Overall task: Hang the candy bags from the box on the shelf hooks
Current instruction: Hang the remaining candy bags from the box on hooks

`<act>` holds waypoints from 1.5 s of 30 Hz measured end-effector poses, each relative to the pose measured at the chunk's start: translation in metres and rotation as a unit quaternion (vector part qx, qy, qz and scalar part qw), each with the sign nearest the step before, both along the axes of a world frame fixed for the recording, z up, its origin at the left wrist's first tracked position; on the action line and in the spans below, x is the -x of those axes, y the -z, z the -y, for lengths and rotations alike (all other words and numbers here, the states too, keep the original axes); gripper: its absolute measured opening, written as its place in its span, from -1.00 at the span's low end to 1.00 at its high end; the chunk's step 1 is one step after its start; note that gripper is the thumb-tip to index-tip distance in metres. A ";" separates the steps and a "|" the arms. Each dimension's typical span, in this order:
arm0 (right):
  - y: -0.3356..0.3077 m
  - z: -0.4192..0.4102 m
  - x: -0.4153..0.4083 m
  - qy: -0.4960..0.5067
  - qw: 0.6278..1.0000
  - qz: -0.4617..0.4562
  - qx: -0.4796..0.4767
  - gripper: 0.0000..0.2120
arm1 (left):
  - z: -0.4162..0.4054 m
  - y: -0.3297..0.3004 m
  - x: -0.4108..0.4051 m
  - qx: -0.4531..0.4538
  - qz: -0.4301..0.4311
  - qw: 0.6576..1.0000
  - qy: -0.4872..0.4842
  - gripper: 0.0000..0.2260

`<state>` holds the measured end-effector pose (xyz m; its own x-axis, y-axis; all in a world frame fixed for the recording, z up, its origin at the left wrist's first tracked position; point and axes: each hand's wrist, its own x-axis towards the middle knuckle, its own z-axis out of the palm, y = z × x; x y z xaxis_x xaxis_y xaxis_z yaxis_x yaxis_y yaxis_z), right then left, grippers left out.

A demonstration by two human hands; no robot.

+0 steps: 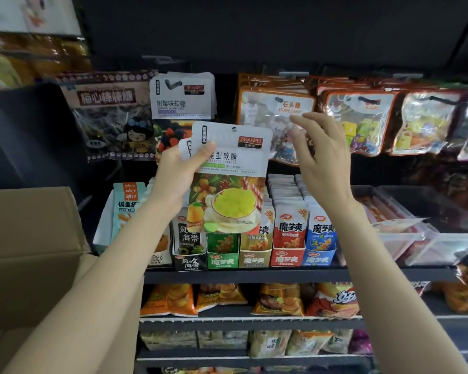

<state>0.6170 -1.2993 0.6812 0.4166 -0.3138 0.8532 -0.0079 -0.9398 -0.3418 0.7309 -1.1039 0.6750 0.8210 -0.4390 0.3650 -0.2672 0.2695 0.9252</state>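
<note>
The left hand (177, 168) grips a small fan of candy bags (229, 176) — at least three edges show, exact count unclear — held just below the hung raspberry bags (183, 97) and left of the stone candy bags (274, 117). The right hand (318, 155) hovers just right of the front bag, fingers loosely spread, holding nothing. Risk, as a judgement: the rear bags could slip from the thumb pinch when one is peeled off, or the hang hole (233, 129) could miss the hook — no free hook is clearly visible. One cardboard box (30, 238) sits far left of the held bags. Two hands, one box.
</note>
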 end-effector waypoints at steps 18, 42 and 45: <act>0.011 -0.074 0.004 -0.219 0.936 0.109 -0.255 -0.72 | -0.052 -0.011 0.029 0.008 -0.007 0.996 -0.083 -0.87; -0.040 -0.103 -0.116 -0.118 0.984 0.050 -0.122 -0.75 | -0.145 -0.037 -0.057 0.016 0.103 0.958 -0.266 -0.88; -0.033 -0.105 -0.131 -0.065 0.996 0.021 -0.060 -0.69 | -0.141 -0.041 -0.051 0.076 0.027 0.981 -0.177 -0.95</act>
